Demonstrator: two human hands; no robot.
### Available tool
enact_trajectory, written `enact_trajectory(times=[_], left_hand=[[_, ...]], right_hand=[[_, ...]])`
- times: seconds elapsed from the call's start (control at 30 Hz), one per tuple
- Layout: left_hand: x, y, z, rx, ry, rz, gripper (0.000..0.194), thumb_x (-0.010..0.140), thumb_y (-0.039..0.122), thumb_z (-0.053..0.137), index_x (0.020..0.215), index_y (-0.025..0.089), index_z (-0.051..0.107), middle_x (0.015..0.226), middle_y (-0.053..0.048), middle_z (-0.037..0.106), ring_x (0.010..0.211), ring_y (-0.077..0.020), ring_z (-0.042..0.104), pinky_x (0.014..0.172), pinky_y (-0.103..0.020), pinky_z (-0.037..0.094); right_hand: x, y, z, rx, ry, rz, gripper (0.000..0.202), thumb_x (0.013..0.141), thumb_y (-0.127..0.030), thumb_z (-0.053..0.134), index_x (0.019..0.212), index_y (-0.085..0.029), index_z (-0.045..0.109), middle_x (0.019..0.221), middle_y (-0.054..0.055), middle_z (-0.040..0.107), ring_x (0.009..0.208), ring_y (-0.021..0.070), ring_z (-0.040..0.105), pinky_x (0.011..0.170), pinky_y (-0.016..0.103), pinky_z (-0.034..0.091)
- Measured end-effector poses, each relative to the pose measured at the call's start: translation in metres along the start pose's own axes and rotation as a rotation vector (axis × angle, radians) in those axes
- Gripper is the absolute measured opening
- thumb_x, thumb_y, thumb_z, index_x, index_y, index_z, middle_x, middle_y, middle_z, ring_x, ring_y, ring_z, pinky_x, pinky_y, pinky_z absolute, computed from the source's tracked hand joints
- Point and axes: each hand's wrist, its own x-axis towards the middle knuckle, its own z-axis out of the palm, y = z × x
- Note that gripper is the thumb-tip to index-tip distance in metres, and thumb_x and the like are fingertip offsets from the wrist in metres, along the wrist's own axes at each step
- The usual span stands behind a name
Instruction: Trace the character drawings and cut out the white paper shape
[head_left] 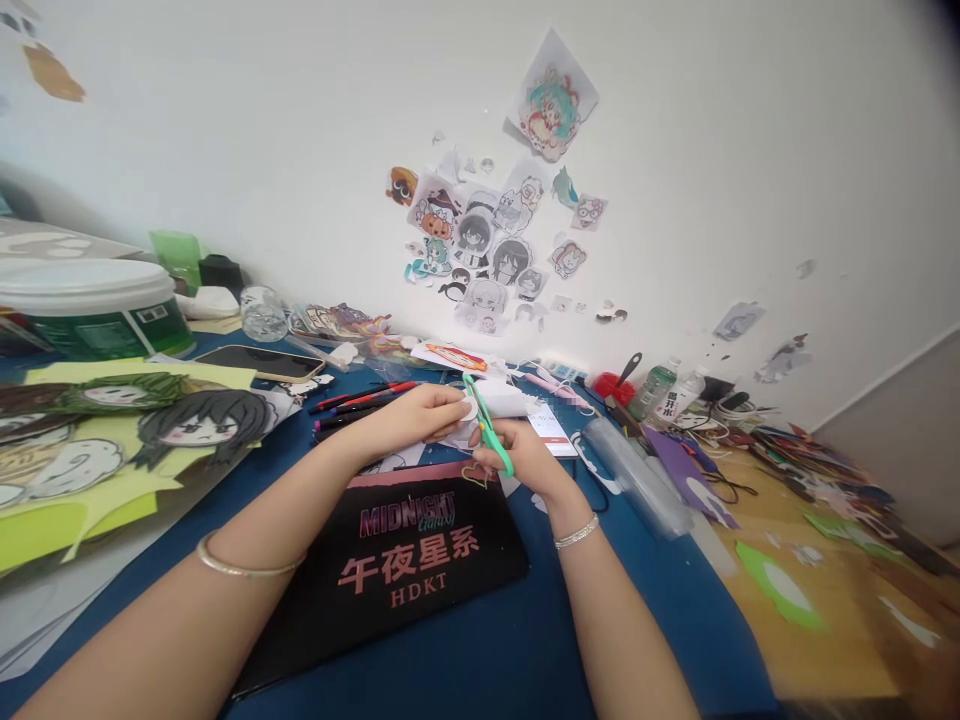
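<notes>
Over the far edge of a black board [420, 550] with pink lettering, my two hands come close together. My right hand [510, 452] is closed round the handles of green scissors [486, 420], whose blades point up and away from me. With the fingers of my left hand [431, 412] pinched, I hold a small piece of white paper [470, 410] beside the blades. Its outline is partly hidden by fingers and scissors. More white paper [504, 398] lies just behind the blades. Several pens [352, 408] lie to the left of my left hand.
Paper cutouts [202, 425] cover the left side, near a smartphone [262, 362] and a white-lidded green tub [97, 310]. On the right are a clear plastic roll [637, 475], a purple sheet [690, 470], a bottle [660, 388] and a red container [611, 385]. Stickers [476, 235] dot the wall.
</notes>
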Motion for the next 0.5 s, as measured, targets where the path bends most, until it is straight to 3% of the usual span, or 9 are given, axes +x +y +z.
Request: enact_trajectory(times=[0.17, 0.5], left_hand=[[-0.001, 0.0035, 0.0008, 0.062, -0.011, 0.005, 0.033, 0.083, 0.041, 0.04, 0.059, 0.018, 0.04, 0.051, 0.006, 0.037, 0.047, -0.0083, 0.034, 0.05, -0.021, 0.029], [-0.0019, 0.0025, -0.0015, 0.142, -0.015, -0.028, 0.032, 0.081, 0.042, 0.043, 0.061, 0.017, 0.045, 0.053, 0.006, 0.033, 0.047, -0.0075, 0.027, 0.045, -0.021, 0.023]], right_hand=[[0.0008, 0.0003, -0.001, -0.02, 0.021, -0.019, 0.025, 0.066, -0.036, 0.069, 0.074, -0.014, 0.058, 0.056, -0.003, 0.051, 0.052, 0.0098, 0.046, 0.051, 0.022, 0.038], [0.0006, 0.001, 0.0003, -0.003, 0.0, -0.013, 0.027, 0.065, -0.035, 0.07, 0.077, -0.014, 0.059, 0.055, -0.004, 0.052, 0.051, 0.0089, 0.044, 0.05, 0.022, 0.036]])
